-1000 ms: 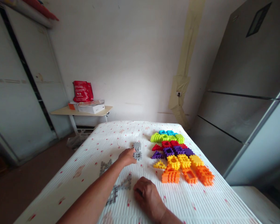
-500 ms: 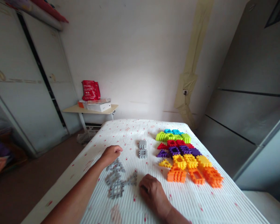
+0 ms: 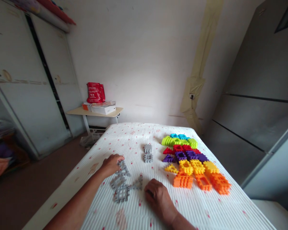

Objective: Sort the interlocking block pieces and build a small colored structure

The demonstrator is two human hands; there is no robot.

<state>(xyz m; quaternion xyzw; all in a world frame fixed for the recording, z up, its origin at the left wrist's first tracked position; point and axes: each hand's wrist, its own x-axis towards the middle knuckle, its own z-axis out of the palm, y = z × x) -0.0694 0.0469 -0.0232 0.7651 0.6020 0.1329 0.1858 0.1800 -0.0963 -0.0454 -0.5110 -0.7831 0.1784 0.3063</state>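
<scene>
My left hand (image 3: pixel 112 164) reaches over the left side of the padded sheet, its fingers closed on the edge of a grey toothed building block (image 3: pixel 124 169). Just nearer to me lie more grey blocks: a lattice square (image 3: pixel 122 193), another flat piece (image 3: pixel 118 182) partly under its neighbours, and a triangular piece (image 3: pixel 137 183). Resting on the sheet right of these, my right hand (image 3: pixel 159 198) is curled into a loose fist, with nothing visible in it. Farther forward, a solid grey block (image 3: pixel 148 148) stands behind a grey window block (image 3: pixel 148 158).
Rows of blocks line the right side: orange (image 3: pixel 183 181), yellow (image 3: pixel 197 166), purple (image 3: pixel 191 155), red (image 3: pixel 178 148), green (image 3: pixel 174 141) and blue (image 3: pixel 179 136). A small table (image 3: pixel 78 111) holding a red bag (image 3: pixel 95 92) stands by the wall. A refrigerator (image 3: pixel 256 127) flanks the right.
My left hand has left the two forward grey blocks, moved left and back toward me, and closed on a grey block in the loose group. My right hand stays put. The view has turned slightly left.
</scene>
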